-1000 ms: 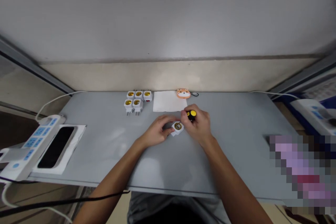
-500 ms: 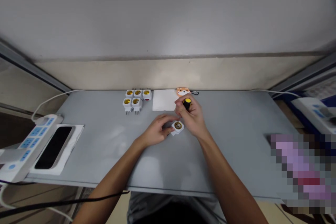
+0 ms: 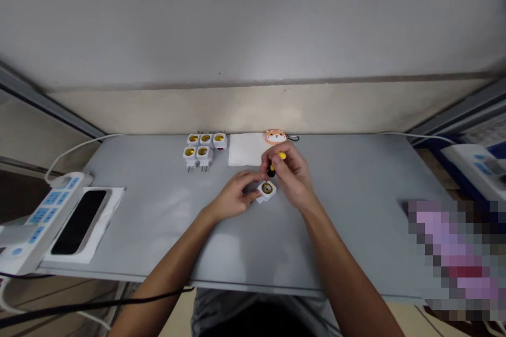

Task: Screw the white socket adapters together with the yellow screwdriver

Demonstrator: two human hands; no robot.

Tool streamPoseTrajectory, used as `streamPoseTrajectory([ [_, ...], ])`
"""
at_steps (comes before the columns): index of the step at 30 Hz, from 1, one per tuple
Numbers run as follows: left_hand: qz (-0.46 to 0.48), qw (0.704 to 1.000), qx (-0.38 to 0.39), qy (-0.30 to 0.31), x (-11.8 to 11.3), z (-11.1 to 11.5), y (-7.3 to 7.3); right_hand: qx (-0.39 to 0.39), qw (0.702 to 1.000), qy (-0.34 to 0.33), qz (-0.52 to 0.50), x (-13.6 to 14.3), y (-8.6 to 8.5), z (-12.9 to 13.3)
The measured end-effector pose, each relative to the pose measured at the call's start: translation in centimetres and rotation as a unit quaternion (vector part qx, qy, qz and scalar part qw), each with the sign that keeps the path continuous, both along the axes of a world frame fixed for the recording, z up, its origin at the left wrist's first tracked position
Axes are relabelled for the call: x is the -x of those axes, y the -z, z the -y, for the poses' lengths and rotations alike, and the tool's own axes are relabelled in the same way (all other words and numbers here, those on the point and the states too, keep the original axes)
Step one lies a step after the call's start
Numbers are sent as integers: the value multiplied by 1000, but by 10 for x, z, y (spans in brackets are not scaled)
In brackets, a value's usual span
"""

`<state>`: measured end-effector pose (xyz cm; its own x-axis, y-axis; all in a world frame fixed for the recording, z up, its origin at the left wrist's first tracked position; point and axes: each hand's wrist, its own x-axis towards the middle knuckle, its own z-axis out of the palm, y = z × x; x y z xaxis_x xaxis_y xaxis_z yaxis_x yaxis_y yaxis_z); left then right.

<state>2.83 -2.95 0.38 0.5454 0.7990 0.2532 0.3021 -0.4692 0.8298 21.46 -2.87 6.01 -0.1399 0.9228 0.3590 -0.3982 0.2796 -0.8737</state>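
A white lamp socket with a brass-coloured ring inside (image 3: pixel 267 190) rests on the grey table, its opening facing up. My left hand (image 3: pixel 236 196) grips it from the left between thumb and fingers. Above and to the right, my right hand (image 3: pixel 288 175) is closed round a black and yellow screwdriver (image 3: pixel 271 169), whose thin shaft points down into the socket's opening. Whether the tip touches anything inside is too small to tell. Several similar white sockets with plug pins (image 3: pixel 204 154) stand in two rows at the back, left of a white sheet (image 3: pixel 245 150).
An orange animal-faced case (image 3: pixel 275 137) with a carabiner lies by the wall (image 3: pixel 237 108). On the left are a phone (image 3: pixel 81 222) on white paper and a power strip (image 3: pixel 49 213). Another power strip (image 3: pixel 470 166) is at the right, above a pixelated area.
The screwdriver has turned and tilted in my right hand, and my right fingers have changed their hold on its handle. My left hand still holds the socket. The view has shifted slightly.
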Motion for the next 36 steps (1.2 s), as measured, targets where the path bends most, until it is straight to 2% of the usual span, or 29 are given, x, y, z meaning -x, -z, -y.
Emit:
streamPoseTrajectory([
  [3,-8,1000,5,-3,0,0,1,7,1000,1,23,-1,-4,1],
  [8,-8,1000,4,-3,0,2,-2,26,998,50,38,1,-2,-1],
  [13,-3,1000,16,-6,0,2,-2,54,999,0,-3,3,-2,-2],
  [15,-3,1000,17,-7,0,2,-1,63,998,-1,2,0,-4,-2],
  [20,-3,1000,6,-2,1,1,0,2,998,1,59,-6,-7,0],
  [23,-5,1000,4,5,0,0,-2,14,999,-8,38,-4,-5,0],
  [28,-11,1000,3,12,0,0,-5,19,997,56,42,3,2,0],
  [33,-10,1000,-2,-2,0,0,-2,56,997,-4,50,-1,-8,1],
  [36,-7,1000,-1,-3,0,0,0,23,996,4,90,-4,-14,2],
])
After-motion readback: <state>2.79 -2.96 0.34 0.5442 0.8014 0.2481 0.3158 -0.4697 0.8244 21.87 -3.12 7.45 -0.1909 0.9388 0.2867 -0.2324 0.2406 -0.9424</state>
